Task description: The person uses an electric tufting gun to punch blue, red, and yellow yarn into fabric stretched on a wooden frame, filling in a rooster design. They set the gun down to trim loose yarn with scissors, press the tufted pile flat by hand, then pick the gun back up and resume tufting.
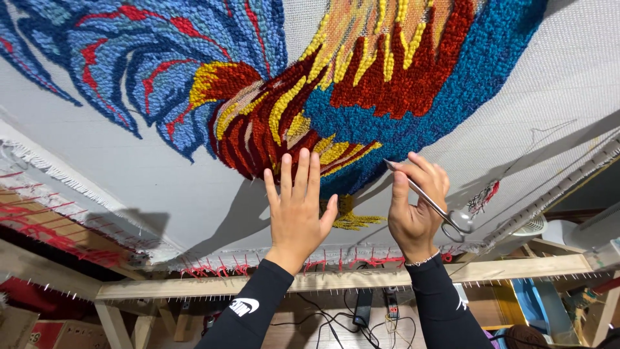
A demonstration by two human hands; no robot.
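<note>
Basically: left hand (296, 208) flat, fingers spread, pressing the tufted rooster rug (336, 84) on its stretched backing cloth (161, 181). Right hand (416, 207) closed round scissors (431, 205); long axis runs diagonally, tips up-left at the blue pile edge, handles low-right. Right is nearer that edge; the hands are near each other but apart.

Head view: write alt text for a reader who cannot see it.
A left hand presses flat on a tufted rooster rug stretched on a wooden frame, while the right hand holds metal scissors to the blue yarn.
</note>
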